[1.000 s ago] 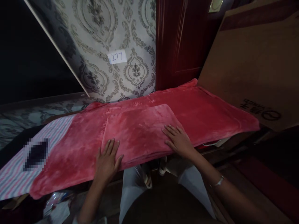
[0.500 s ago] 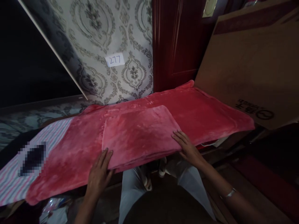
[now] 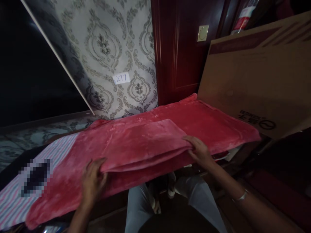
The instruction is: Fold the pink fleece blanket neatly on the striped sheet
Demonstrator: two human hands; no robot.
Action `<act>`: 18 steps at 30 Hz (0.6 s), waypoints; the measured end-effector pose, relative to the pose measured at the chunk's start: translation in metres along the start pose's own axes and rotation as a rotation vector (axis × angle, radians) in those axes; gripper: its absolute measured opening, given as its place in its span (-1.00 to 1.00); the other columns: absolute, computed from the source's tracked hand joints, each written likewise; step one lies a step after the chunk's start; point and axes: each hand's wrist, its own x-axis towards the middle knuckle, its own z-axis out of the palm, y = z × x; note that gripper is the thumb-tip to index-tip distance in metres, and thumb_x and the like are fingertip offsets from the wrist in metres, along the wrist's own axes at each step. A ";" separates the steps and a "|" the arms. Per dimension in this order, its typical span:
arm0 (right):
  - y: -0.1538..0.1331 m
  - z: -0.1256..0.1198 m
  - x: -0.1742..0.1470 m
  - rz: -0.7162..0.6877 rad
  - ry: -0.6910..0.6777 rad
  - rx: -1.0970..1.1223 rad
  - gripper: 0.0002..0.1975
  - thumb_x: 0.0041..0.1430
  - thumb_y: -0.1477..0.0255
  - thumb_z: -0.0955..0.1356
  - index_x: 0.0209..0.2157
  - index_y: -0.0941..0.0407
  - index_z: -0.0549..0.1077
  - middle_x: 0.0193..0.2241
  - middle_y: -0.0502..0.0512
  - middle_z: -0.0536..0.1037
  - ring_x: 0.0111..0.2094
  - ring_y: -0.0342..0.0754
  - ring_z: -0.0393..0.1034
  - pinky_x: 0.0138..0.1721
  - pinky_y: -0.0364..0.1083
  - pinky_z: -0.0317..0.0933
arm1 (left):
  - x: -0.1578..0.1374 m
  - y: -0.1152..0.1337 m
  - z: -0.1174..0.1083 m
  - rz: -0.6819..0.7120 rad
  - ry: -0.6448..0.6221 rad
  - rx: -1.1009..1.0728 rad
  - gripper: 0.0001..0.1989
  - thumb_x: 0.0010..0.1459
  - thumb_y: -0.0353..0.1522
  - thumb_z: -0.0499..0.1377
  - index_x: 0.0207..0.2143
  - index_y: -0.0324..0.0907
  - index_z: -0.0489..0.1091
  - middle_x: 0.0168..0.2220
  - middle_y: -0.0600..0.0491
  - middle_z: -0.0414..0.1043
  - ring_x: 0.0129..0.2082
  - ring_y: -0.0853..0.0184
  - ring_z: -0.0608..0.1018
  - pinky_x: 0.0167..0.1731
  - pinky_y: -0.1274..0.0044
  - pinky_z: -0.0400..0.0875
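A folded pink plush cloth (image 3: 143,139) lies on a larger red plush cloth (image 3: 206,124) spread over a long surface. Its near edge is raised, and its layers gape apart along the front. My left hand (image 3: 93,181) pinches the near left corner between thumb and fingers. At the near right corner, my right hand (image 3: 199,152) grips the same cloth, fingers on top and thumb beneath. Whether the two cloths are one piece cannot be made out.
Striped fabric (image 3: 60,145) shows at the left end, with a pixelated patch on it. A large cardboard box (image 3: 255,77) stands at the back right. Behind are a dark screen (image 3: 36,71), patterned wallpaper (image 3: 104,42) with a paper marked 277 (image 3: 121,78), and a dark red door panel (image 3: 187,48).
My hands have gone from resting flat at the cloth's sides to gripping its near corners. The near edge has risen and moved away from me. The view has tilted up slightly.
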 end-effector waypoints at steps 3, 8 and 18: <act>-0.014 -0.025 0.052 0.002 0.167 0.033 -0.57 0.11 0.52 0.28 0.04 0.04 0.41 -0.10 0.12 0.56 -0.08 0.05 0.47 -0.05 0.06 0.37 | 0.055 0.005 -0.033 -0.223 0.174 -0.024 -0.70 0.08 -0.25 0.16 -0.11 -0.07 0.43 -0.26 0.08 0.54 -0.40 0.30 0.54 -0.30 0.47 0.48; -0.026 -0.055 0.142 0.067 0.377 0.116 -0.60 0.15 0.40 0.32 0.05 0.06 0.41 -0.01 0.13 0.50 0.02 0.07 0.39 0.09 0.09 0.25 | 0.150 0.008 -0.070 -0.371 0.346 -0.224 -0.58 0.02 -0.18 0.21 -0.07 -0.12 0.48 -0.20 0.08 0.51 -0.30 0.36 0.49 -0.23 0.53 0.40; 0.062 0.061 0.157 0.820 -0.117 0.538 -0.71 0.01 0.23 0.40 -0.33 0.17 0.51 -0.34 0.12 0.58 -0.28 -0.01 0.42 -0.14 -0.01 0.31 | 0.175 -0.040 0.044 -0.964 -0.179 -0.714 -0.72 -0.18 -0.22 0.30 -0.41 -0.19 0.46 -0.55 0.11 0.40 -0.50 0.33 0.45 -0.47 0.52 0.38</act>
